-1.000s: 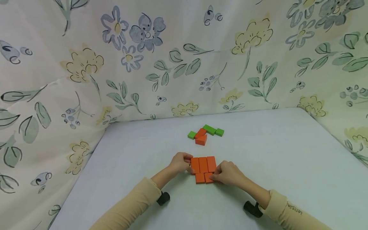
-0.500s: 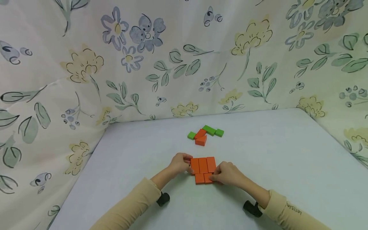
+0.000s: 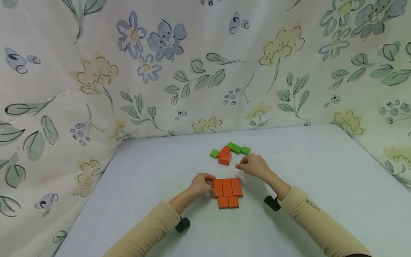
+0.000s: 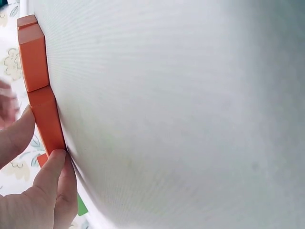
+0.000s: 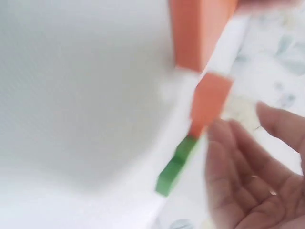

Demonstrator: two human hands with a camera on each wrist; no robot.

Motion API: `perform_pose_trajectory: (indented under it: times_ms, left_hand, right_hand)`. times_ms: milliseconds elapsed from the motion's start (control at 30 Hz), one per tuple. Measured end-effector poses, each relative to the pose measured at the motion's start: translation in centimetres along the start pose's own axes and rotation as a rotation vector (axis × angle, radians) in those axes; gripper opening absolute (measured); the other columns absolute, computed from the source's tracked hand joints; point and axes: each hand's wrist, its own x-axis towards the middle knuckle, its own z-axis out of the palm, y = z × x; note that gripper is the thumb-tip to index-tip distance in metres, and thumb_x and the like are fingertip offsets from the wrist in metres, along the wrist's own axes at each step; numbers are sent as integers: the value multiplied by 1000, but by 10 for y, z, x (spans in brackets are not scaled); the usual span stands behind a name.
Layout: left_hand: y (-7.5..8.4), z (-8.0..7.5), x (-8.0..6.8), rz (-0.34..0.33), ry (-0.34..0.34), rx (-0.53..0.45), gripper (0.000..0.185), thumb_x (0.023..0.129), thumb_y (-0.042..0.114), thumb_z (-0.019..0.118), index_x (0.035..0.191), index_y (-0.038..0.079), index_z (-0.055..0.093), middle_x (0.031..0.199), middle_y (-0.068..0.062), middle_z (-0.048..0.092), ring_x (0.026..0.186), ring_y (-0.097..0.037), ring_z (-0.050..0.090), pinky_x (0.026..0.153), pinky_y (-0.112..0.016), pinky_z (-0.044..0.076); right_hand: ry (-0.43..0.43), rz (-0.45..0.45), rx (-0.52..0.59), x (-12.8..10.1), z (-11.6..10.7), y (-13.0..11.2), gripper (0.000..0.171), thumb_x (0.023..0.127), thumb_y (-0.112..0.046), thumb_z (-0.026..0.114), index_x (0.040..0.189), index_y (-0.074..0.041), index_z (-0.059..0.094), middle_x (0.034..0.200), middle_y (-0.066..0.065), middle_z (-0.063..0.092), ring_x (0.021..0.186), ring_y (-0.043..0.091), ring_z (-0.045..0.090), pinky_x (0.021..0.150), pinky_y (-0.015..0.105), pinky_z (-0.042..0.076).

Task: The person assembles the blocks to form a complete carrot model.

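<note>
Five orange blocks already lie flat and flush as one slab [image 3: 227,192] near the front middle of the table [image 3: 321,185]: three long ones side by side, two short ones tucked against their near ends. The left hand [image 3: 200,184] rests at the slab's left edge, thumb and fingertips [image 4: 50,167] pressed against the outer block, steadying rather than lifting it. Behind the slab sits a loose cluster [image 3: 229,152] of two orange pieces with three green blocks, so, judging by that, the laying-out looks roughly half done. The right hand [image 3: 253,165] hovers just right of that cluster, fingers relaxed and spread, holding nothing. Nothing lies between slab and cluster. Beyond the cluster, a flowered cloth [image 3: 192,71] walls in the table on three sides.
</note>
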Motion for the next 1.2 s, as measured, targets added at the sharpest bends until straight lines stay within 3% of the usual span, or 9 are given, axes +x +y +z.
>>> perform_pose_trajectory:
  times_ms: [167, 333, 467, 667, 767, 900, 1000, 1200]
  left_hand:
    - [-3, -1, 1, 9, 0, -17, 48, 70, -16, 76, 115, -5, 63, 98, -9, 63, 89, -20, 57, 83, -34, 52]
    - [-6, 1, 0, 28, 10, -12, 47, 68, -17, 77, 113, -6, 65, 97, -9, 63, 90, -20, 58, 83, -34, 53]
    - [-6, 3, 0, 45, 15, 9, 47, 68, -16, 77, 112, -6, 65, 98, -9, 64, 91, -20, 60, 82, -33, 53]
    - [-5, 2, 1, 29, 26, -9, 46, 69, -15, 78, 112, -6, 66, 97, -8, 64, 90, -19, 60, 83, -33, 53]
    - [-5, 2, 1, 26, 28, -7, 45, 69, -15, 78, 112, -5, 66, 96, -7, 64, 88, -18, 59, 82, -32, 53]
    - [-4, 1, -1, 22, 23, -10, 46, 69, -15, 78, 112, -5, 66, 96, -7, 63, 87, -18, 58, 81, -32, 53]
    - [-3, 0, -2, 20, 19, -14, 46, 69, -15, 77, 113, -4, 66, 95, -8, 63, 87, -18, 57, 81, -32, 53]
    - [-3, -1, -2, 33, 12, -25, 47, 69, -16, 76, 113, -5, 65, 97, -8, 63, 88, -18, 58, 81, -32, 53]
  right_hand:
    - [133, -133, 25, 40, 3, 10, 19, 92, -7, 64, 103, 7, 69, 95, 17, 69, 86, 28, 63, 74, 39, 53]
    - [157, -235, 50, 66, 11, 15, 20, 89, 5, 62, 107, 10, 66, 100, 21, 68, 93, 33, 64, 82, 44, 52]
    - [114, -243, 66, 80, 16, 16, 26, 88, 8, 59, 114, 9, 65, 109, 22, 67, 100, 35, 63, 87, 46, 50]
    - [51, -153, 145, 96, 21, 14, 41, 88, 15, 45, 126, 8, 59, 125, 25, 59, 114, 38, 56, 94, 46, 47]
    - [-15, -152, 57, 98, 20, 14, 50, 83, 18, 43, 130, 7, 57, 130, 27, 56, 114, 37, 53, 93, 44, 45]
    - [-91, -230, -123, 94, 19, 12, 50, 81, 19, 47, 129, 8, 57, 129, 27, 56, 117, 38, 51, 98, 46, 42]
    - [-80, -285, -229, 92, 19, 9, 42, 84, 17, 52, 125, 9, 59, 125, 26, 59, 118, 40, 53, 101, 49, 41]
    - [-40, -358, -394, 86, 17, 5, 33, 85, 12, 62, 117, 7, 65, 110, 22, 63, 105, 38, 58, 92, 45, 48]
